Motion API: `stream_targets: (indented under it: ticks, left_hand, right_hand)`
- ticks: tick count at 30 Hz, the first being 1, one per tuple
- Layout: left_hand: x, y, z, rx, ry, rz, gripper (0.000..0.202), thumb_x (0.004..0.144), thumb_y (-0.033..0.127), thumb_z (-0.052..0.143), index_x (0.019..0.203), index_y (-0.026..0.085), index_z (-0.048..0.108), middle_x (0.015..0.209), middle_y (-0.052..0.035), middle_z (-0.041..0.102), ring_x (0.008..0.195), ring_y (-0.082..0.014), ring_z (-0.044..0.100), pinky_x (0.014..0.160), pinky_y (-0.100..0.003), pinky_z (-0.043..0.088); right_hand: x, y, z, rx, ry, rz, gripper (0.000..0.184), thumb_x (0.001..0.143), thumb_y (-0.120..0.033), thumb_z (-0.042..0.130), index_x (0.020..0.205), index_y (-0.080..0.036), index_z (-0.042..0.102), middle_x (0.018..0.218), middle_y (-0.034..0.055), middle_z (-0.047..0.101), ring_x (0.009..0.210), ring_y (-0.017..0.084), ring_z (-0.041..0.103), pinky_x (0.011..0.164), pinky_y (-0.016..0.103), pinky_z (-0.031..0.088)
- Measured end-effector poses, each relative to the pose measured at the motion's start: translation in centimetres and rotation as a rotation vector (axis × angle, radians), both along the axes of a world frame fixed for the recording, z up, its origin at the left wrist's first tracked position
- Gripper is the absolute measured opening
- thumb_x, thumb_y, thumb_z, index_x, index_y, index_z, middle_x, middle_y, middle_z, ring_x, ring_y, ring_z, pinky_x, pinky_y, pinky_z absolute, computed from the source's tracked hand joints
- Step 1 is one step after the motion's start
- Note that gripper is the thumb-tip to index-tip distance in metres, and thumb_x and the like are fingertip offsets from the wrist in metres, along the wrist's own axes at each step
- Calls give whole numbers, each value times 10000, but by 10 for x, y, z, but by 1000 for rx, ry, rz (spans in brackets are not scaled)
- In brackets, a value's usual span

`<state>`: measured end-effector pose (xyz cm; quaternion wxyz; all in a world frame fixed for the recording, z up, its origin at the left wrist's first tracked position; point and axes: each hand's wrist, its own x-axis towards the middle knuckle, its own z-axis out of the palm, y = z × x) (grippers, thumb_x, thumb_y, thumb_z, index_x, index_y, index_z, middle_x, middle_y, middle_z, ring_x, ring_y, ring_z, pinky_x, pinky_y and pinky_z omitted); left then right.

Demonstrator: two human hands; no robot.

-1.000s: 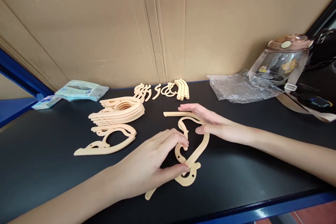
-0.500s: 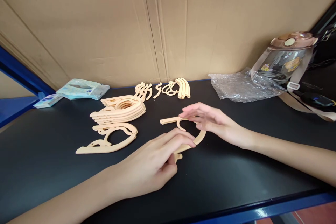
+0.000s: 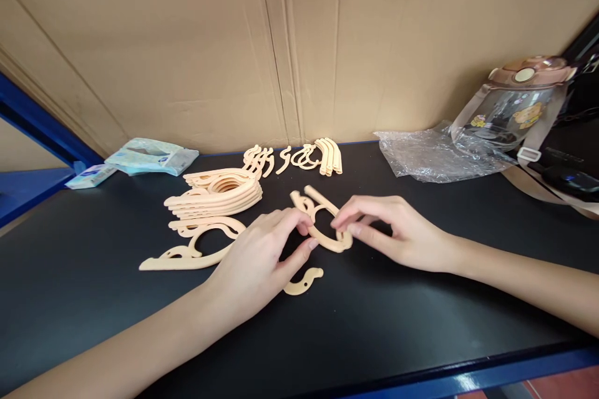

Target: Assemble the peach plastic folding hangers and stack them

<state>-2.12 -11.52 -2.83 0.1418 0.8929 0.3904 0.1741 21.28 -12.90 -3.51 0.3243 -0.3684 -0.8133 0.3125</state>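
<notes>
A beige plastic folding hanger [image 3: 327,248] is tilted up slightly between my hands, its arms folded round an open loop. My left hand [image 3: 269,249] pinches its left side between thumb and fingers. At the right, my right hand [image 3: 393,227] grips the hanger near its bent joint, fingers and thumb brought together. Just below my left fingers a loose S-shaped hook piece [image 3: 306,280] with a small hole lies on the black tabletop [image 3: 397,330]. Left of my left hand lies another folded hanger [image 3: 187,262], partly covered by that hand.
Behind it sits a stack of folded hangers [image 3: 215,199]. Further back lie several loose hooks [image 3: 284,161] and curved arm pieces [image 3: 330,157]. A tissue pack [image 3: 152,157] is at left; a clear plastic bag [image 3: 435,153] and strapped water bottle [image 3: 515,112] stand right, before cardboard [image 3: 187,43].
The hanger between my hands has been turned and lifted, its free ends now pointing away. My left fingers have moved up onto it, uncovering the hook piece. My right fingers have closed on it.
</notes>
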Motion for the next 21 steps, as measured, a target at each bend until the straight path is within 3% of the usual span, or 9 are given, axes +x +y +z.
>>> stream_targets:
  ticks: [3,5,7,9,13,17,21]
  left_hand:
    - [-1,3,-2,44,54,-9,206,972,304,436,1120,214,547,1054,-38,597,962,-204,573,836,-368,475]
    - [-2,4,-4,60,86,-58,246,993,297,396,1170,239,558,1127,-42,564,1014,-206,547,873,-381,463]
    - [-3,5,-5,61,105,-107,276,1005,281,367,1198,272,565,1188,-36,531,1062,-202,518,904,-382,446]
    - [-3,5,-5,68,111,-151,298,1007,270,367,1249,290,540,1239,-33,504,1110,-202,486,935,-380,426]
    - [-2,3,-3,109,115,-262,306,997,265,401,1277,236,521,1283,-51,498,1166,-208,445,958,-356,385]
    - [0,1,-1,177,121,-331,247,972,244,478,1205,227,558,1156,-19,590,1079,-187,504,896,-332,369]
    - [0,1,-1,207,114,-337,269,954,100,449,1150,222,587,1125,8,621,1051,-163,523,856,-317,354]
  right_hand:
    - [-2,-6,3,-29,-17,305,195,953,-164,458,1084,-182,602,1134,77,655,1075,166,613,929,313,486]
    - [-3,-9,3,-14,-24,356,210,957,-140,446,1086,-172,608,1194,91,640,1157,164,575,992,309,443]
    - [-4,-9,0,61,-1,278,203,957,-135,441,1044,-178,619,1133,83,668,1101,157,606,965,294,454]
    - [-4,-6,-3,212,7,115,195,955,-144,440,1008,-194,621,1033,63,688,990,160,632,889,296,479]
    - [0,4,-10,439,-210,-174,155,935,-181,480,992,-190,624,906,52,664,823,181,589,727,315,477]
    - [2,8,-12,471,-397,-146,195,941,-207,480,868,-162,655,899,67,634,800,178,571,735,319,468]
    - [0,5,-11,481,-450,-129,240,963,-242,465,956,-153,688,966,72,636,842,181,591,783,349,460]
